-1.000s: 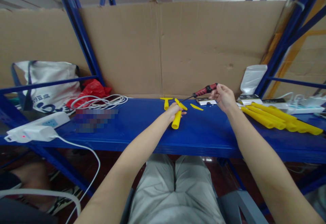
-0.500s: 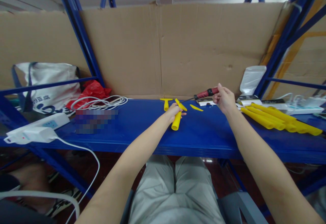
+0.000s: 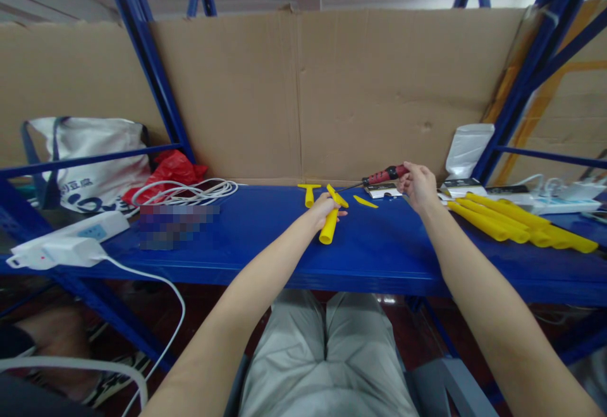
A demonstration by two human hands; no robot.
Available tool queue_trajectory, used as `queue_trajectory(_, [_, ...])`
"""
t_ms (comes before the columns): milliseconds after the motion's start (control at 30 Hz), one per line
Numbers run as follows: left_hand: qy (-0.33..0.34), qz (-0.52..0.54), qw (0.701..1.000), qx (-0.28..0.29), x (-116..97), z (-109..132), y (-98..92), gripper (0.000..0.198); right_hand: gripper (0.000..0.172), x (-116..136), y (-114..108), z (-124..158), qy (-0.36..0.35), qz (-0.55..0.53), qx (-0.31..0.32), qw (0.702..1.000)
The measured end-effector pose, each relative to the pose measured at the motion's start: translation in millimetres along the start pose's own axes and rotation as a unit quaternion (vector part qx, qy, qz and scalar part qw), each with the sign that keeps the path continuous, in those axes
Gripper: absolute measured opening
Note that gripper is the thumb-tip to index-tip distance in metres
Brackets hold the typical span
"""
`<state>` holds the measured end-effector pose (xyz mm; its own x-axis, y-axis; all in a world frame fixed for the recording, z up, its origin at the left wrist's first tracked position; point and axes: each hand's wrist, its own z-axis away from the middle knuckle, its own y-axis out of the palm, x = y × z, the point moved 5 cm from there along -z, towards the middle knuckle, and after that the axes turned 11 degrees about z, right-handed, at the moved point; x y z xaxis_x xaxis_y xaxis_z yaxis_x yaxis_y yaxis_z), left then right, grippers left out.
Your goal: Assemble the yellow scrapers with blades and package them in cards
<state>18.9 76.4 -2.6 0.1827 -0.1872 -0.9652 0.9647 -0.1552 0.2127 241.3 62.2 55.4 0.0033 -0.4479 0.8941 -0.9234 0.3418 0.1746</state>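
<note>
My left hand [image 3: 323, 210] is wrapped round a yellow T-shaped scraper [image 3: 328, 229], its tubular handle pointing toward me and its crosspiece tilted. In my right hand [image 3: 418, 184] the end of a screwdriver [image 3: 379, 176] with a red and black handle is pinched between the fingers. The screwdriver's thin shaft runs left to the head of the yellow piece; the exact contact of its tip is too small to make out. Behind my left hand lies another yellow T-shaped piece [image 3: 310, 194]. A flat yellow blade-like piece [image 3: 365, 201] rests to the right of it.
Several yellow tubes [image 3: 516, 218] lie on the blue shelf [image 3: 265, 240] at right, near small boxes [image 3: 462, 187] and a power strip [image 3: 569, 205]. At left are coiled white cable [image 3: 190, 191], a red plastic bag [image 3: 173, 169], a canvas bag [image 3: 99, 158] and a white power strip [image 3: 71, 240].
Both hands keep their holds and stay almost in place. The fingers of my right hand have shifted slightly on the screwdriver's handle end.
</note>
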Motion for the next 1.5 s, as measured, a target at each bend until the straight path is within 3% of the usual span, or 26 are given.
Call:
queue_trajectory(133, [0.003, 0.001, 1.000, -0.001, 0, -1, -0.2, 0.051, 0.022, 2, 0, 2, 0.014, 0.002, -0.010, 1.000])
queue_trajectory(333, [0.005, 0.001, 1.000, -0.005, 1, -2, -1.2, 0.052, 0.023, 7, 8, 8, 0.029, -0.030, 0.085, 0.996])
queue_trajectory(467, [0.003, 0.002, 1.000, -0.005, 1, -3, -1.7, 0.051, 0.021, 8, 11, 8, 0.020, -0.041, 0.108, 0.993])
queue_trajectory(633, [0.003, -0.005, 1.000, -0.001, 0, 0, -0.1, 0.050, 0.027, 6, 9, 4, -0.011, -0.044, 0.081, 0.996])
queue_trajectory(767, [0.003, -0.006, 1.000, 0.002, -1, 3, 1.5, 0.051, 0.036, 0, 3, -1, 0.011, -0.057, 0.038, 0.998])
queue_trajectory(933, [0.001, -0.004, 1.000, 0.001, 0, 1, 0.9, 0.052, 0.031, -2, 1, -2, 0.011, -0.031, 0.017, 0.999])
queue_trajectory(1300, [0.002, -0.004, 1.000, -0.003, -1, 1, 0.6, 0.049, 0.022, 5, 8, 6, 0.036, -0.033, 0.098, 0.994])
queue_trajectory(1500, [-0.001, 0.004, 1.000, -0.001, -1, 1, 0.2, 0.047, 0.037, 3, 4, 3, 0.027, -0.051, 0.055, 0.997])
